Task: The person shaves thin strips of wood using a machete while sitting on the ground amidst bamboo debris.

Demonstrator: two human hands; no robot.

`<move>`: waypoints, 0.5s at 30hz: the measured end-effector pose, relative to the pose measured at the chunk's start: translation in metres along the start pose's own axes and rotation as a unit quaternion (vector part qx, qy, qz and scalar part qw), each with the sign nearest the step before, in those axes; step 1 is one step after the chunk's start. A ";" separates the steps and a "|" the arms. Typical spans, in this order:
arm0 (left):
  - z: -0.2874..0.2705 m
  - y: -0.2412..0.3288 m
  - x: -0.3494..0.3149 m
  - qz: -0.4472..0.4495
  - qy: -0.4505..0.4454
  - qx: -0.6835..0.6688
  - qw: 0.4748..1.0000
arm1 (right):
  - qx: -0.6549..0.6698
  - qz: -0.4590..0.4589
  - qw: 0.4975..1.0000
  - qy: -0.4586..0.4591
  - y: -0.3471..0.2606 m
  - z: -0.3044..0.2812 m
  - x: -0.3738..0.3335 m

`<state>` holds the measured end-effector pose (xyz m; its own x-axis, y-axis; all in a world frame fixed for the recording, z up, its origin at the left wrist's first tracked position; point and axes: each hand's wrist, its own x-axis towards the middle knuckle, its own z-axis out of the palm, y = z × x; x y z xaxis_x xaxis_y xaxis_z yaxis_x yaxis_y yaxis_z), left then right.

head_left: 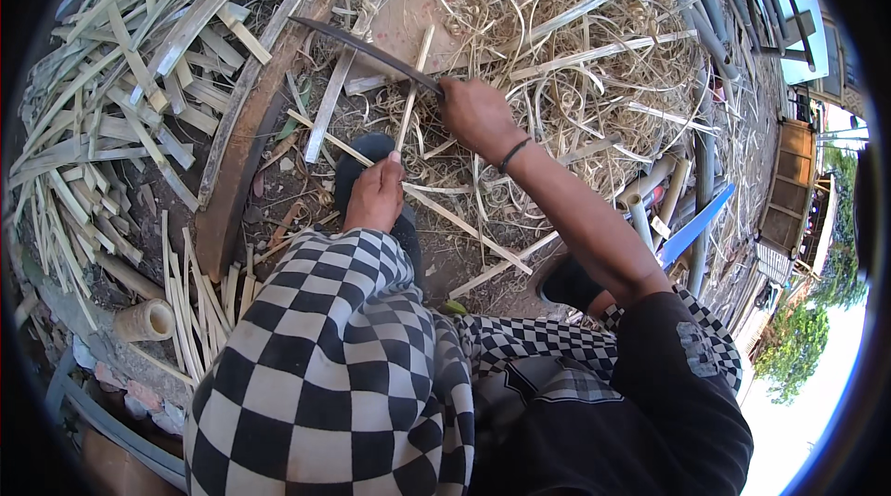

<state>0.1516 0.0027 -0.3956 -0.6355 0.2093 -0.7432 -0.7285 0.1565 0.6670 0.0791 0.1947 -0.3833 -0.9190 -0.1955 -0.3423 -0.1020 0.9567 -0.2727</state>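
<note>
A long dark-bladed machete (362, 46) is gripped by its handle in my right hand (478, 117), its tip pointing to the far left. Beyond my left knee, my left hand (373, 194) is closed on the near end of a thin bamboo strip (408, 115), beside a dark shoe (364, 154). The blade crosses the strip's upper part; whether they touch, I cannot tell. My left forearm is hidden behind the checkered trouser leg (306, 357). Another bamboo strip (473, 231) lies slantwise on the ground near my left hand.
Split bamboo strips (139, 60) are heaped at the left, past a long wooden beam (237, 157). Curly shavings (575, 51) cover the ground ahead. Cut bamboo tubes (640, 213) and a blue blade-shaped piece (701, 225) lie at the right. A short bamboo tube (148, 320) sits lower left.
</note>
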 end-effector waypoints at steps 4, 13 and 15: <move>0.002 -0.010 0.010 0.050 -0.006 0.053 0.997 | -0.015 -0.041 0.999 -0.015 0.007 -0.001 0.001; 0.001 -0.008 0.004 0.012 -0.015 0.019 1.000 | -0.047 -0.029 0.998 -0.021 0.015 -0.004 -0.005; 0.002 0.001 0.002 0.023 -0.007 0.026 0.999 | -0.036 0.024 0.998 0.043 0.032 -0.008 0.020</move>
<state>0.1501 0.0048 -0.3969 -0.6639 0.2300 -0.7116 -0.6843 0.1968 0.7021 0.0544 0.2230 -0.3912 -0.9525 -0.1331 -0.2739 -0.0815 0.9781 -0.1918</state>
